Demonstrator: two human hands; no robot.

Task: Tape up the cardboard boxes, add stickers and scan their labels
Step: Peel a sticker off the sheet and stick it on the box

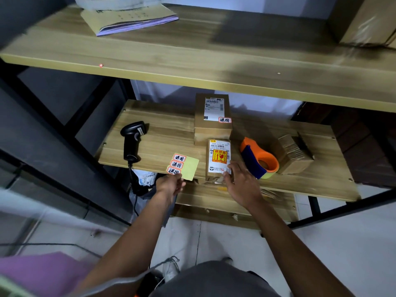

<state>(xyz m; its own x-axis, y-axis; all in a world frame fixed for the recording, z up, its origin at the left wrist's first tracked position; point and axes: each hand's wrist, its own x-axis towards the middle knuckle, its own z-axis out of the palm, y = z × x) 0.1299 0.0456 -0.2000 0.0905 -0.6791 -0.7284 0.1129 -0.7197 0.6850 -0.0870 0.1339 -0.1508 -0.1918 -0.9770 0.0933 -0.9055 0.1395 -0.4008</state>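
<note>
1. Right hand [240, 185] fingers [227, 175] cover front box [219, 156] label's near corner; grip unclear.
2. Left hand [169, 186] hides sticker sheet [188, 167] near edge.
3. Rear box [212, 112] label print too small to read.
4. Top-rt carton [364, 20] blurred, cropped by frame edge.

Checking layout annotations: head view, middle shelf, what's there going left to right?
barcode scanner → sticker sheet → front labelled box → orange tape dispenser → flat cardboard stack. The rear box overlaps the front one, so it is left out.

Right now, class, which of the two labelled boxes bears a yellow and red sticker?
The nearer box, touched by the right hand; the farther box bears only a small red-bordered sticker.
</note>
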